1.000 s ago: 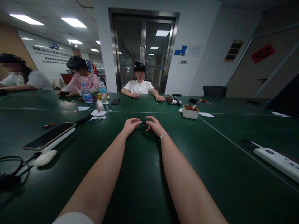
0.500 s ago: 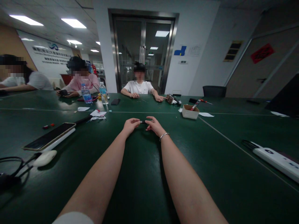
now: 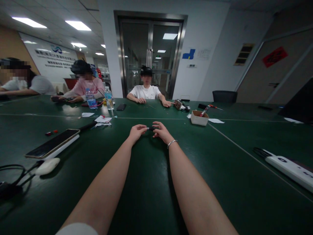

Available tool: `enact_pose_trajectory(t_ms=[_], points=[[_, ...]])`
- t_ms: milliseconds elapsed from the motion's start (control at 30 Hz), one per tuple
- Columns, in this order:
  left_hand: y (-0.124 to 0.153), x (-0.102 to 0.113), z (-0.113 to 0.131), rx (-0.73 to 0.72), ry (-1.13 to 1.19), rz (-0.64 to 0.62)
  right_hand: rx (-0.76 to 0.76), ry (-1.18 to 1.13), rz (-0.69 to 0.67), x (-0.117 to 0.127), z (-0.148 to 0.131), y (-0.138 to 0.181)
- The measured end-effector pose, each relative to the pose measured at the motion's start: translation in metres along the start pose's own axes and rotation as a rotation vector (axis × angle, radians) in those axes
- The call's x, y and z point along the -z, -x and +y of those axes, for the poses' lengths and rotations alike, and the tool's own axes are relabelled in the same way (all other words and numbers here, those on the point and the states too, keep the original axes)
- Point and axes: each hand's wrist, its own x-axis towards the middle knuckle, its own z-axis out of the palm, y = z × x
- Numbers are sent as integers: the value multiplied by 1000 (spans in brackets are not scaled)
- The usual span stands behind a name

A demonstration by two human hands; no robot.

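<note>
Both hands meet over the dark green table (image 3: 146,182), pinching a small black piece with a silvery end (image 3: 151,128); it is too small to tell its kind. My left hand (image 3: 137,133) is closed, thumb and fingers at the silvery end. On the black end, my right hand (image 3: 162,132) closes with thumb and forefinger, its other fingers curled beneath. A metal bracelet (image 3: 172,143) circles the right wrist. The fingertips hide part of the piece, which lies roughly level between the hands.
Left are a phone (image 3: 52,143) on a white object, a white oval device (image 3: 47,166) by black cables, paper scraps (image 3: 103,119) and bottles (image 3: 108,98). A small box (image 3: 199,118) stands ahead right; a white power strip (image 3: 290,165) lies right. Across sits a person (image 3: 146,92).
My hands hold nearly the same pose, with the black piece showing slightly more toward the right fingers. At the far left, a person in pink has shifted their hands.
</note>
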Motion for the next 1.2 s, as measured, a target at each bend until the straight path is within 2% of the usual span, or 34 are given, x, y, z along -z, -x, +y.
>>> enact_pose_trajectory(t_ms=[133, 267, 367, 967, 1200], points=[[0, 1, 0, -12, -19, -6, -46, 0, 38, 0, 0, 0], [0, 0, 0, -7, -18, 3, -17, -9, 3, 0, 0, 0], [1, 0, 1, -15, -18, 4, -30, -12, 40, 0, 1, -1], [3, -3, 1, -42, -206, -104, -28, -16, 27, 2, 6, -4], [2, -3, 1, -30, -166, -68, -27, -12, 40, 2, 7, -4]])
